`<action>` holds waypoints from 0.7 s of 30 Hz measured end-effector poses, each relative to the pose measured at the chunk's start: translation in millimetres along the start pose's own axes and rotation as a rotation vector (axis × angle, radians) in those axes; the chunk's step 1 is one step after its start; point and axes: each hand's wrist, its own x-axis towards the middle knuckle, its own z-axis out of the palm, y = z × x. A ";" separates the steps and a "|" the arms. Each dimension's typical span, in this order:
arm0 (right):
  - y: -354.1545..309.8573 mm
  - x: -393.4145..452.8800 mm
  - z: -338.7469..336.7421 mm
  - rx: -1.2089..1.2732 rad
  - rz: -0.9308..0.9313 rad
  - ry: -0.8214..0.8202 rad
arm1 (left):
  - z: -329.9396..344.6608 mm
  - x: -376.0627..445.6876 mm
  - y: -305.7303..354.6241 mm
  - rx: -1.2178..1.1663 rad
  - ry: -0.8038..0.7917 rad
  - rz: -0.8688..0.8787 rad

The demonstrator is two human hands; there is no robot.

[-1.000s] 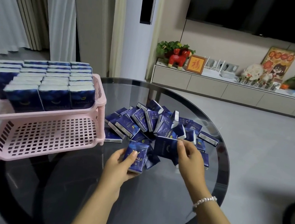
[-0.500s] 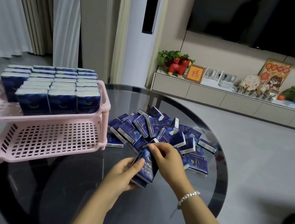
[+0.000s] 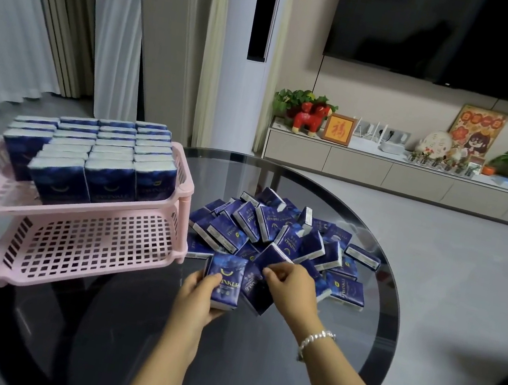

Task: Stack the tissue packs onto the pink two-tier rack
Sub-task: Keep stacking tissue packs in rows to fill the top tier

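Nearest, the left hand [image 3: 198,298] grips a small bundle of tissue packs [image 3: 224,284] upright, thumb across the printed face, probably so several can go to the rack in one trip; just beside it the right hand [image 3: 291,292], a bead bracelet [image 3: 317,337] at its wrist, pinches another pack [image 3: 257,289] by its upper edge and leans it against the bundle, seemingly squaring it to the rest; beyond the hands the loose heap of packs [image 3: 282,234] lies jumbled on the round glass counter [image 3: 354,346], within easy reach; to the left stands the pink two-tier rack [image 3: 77,222], its upper tier filled with packs set on end in tight rows [image 3: 99,155], which wastes no room, while the lower tier [image 3: 94,242] shows only bare grid, so I judge that tier the bundle's destination.
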 end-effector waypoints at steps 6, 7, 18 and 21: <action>12.9 -9.6 12.8 -0.324 -0.020 -0.054 | 0.4 -3.6 4.6 -0.003 0.074 0.011; 13.8 -11.9 13.9 -0.329 -0.017 -0.069 | 0.7 -5.2 6.1 -0.006 0.078 0.010; 28.5 -41.0 16.1 -0.209 -0.030 -0.010 | 2.3 -8.3 4.9 0.068 0.058 0.053; 30.0 -47.0 20.3 -0.181 -0.029 -0.046 | 1.7 -10.4 4.9 0.059 0.068 0.039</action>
